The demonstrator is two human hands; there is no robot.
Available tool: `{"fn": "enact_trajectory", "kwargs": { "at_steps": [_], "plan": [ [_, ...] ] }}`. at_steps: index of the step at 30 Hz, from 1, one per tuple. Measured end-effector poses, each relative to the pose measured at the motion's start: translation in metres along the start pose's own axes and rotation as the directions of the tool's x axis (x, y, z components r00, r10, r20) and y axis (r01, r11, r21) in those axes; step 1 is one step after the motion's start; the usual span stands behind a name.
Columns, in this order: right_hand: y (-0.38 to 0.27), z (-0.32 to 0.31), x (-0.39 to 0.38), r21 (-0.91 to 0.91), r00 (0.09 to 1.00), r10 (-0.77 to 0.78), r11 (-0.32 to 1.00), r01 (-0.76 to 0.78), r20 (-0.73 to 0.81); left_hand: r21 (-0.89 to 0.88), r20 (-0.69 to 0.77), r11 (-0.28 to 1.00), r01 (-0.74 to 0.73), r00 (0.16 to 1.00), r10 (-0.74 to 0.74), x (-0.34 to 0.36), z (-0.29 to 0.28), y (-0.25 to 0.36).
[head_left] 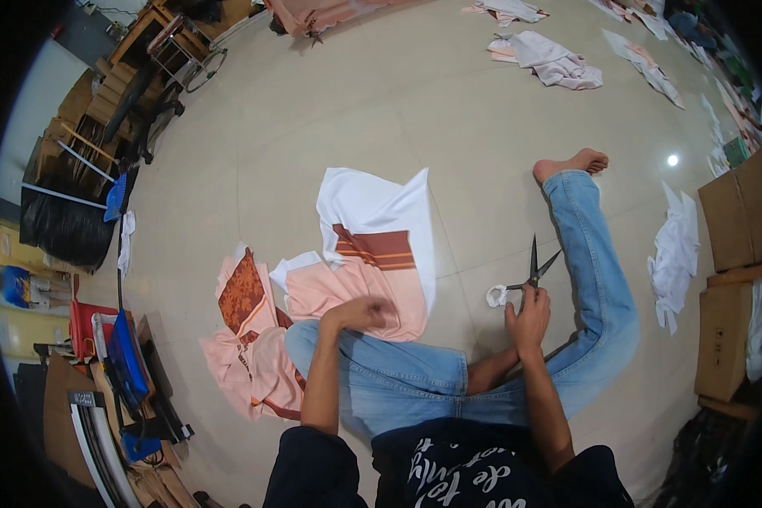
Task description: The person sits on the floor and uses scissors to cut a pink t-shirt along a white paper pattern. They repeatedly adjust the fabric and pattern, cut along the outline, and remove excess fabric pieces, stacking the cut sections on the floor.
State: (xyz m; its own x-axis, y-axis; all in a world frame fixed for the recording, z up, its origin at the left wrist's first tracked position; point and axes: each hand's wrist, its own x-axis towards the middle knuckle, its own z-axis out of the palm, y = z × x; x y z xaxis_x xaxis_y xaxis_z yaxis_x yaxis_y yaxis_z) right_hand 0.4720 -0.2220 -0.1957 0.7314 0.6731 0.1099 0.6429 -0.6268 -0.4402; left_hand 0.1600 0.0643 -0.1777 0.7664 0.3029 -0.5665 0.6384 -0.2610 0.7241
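Note:
In my right hand (528,317) is a pair of dark scissors (534,269), held above the floor beside my leg. The blades are spread and point away from me. White wrapping (497,295) covers one handle loop. My left hand (366,313) hovers over or touches the near part of a pink, white and brown-striped cloth piece (383,262), near my bent knee. Its fingers look blurred, so their grip does not show. Left of that knee lies a crumpled pink cloth (254,368) with an orange-brown patterned piece (242,292).
White cloth scraps (676,254) lie right of my outstretched leg, near cardboard boxes (737,212). More cloth (559,61) is on the tiled floor (313,110) farther off. At left stand a wheeled chair base (157,118), a blue dustpan (116,199) and a black bag (63,224).

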Motion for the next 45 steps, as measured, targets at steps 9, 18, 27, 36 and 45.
{"fn": "enact_trajectory", "kwargs": {
  "at_steps": [9,18,27,36,45],
  "plan": [
    [-0.009,0.001,0.0,-0.001,0.998,-0.053,0.999,0.053,0.032,0.341,-0.747,0.939,0.046,0.62,0.241,0.148,0.042,0.031],
    [0.002,0.001,-0.001,0.031,0.996,0.089,0.996,-0.088,-0.023,0.138,-0.788,0.989,0.054,0.611,0.077,0.145,0.093,0.064],
    [-0.01,0.005,-0.001,-0.147,0.973,0.183,0.976,-0.162,0.143,-0.19,-0.704,0.734,0.652,0.431,-0.565,0.033,-0.094,-0.165],
    [-0.022,-0.007,0.008,-0.297,0.926,0.33,0.917,-0.268,0.183,0.156,-0.782,0.949,0.272,0.622,-0.05,0.074,0.039,0.006],
    [-0.059,0.018,0.002,-0.297,0.949,0.225,0.942,-0.154,0.219,-0.042,-0.821,0.999,-0.027,0.571,-0.019,0.208,-0.105,0.008]
  ]
}}
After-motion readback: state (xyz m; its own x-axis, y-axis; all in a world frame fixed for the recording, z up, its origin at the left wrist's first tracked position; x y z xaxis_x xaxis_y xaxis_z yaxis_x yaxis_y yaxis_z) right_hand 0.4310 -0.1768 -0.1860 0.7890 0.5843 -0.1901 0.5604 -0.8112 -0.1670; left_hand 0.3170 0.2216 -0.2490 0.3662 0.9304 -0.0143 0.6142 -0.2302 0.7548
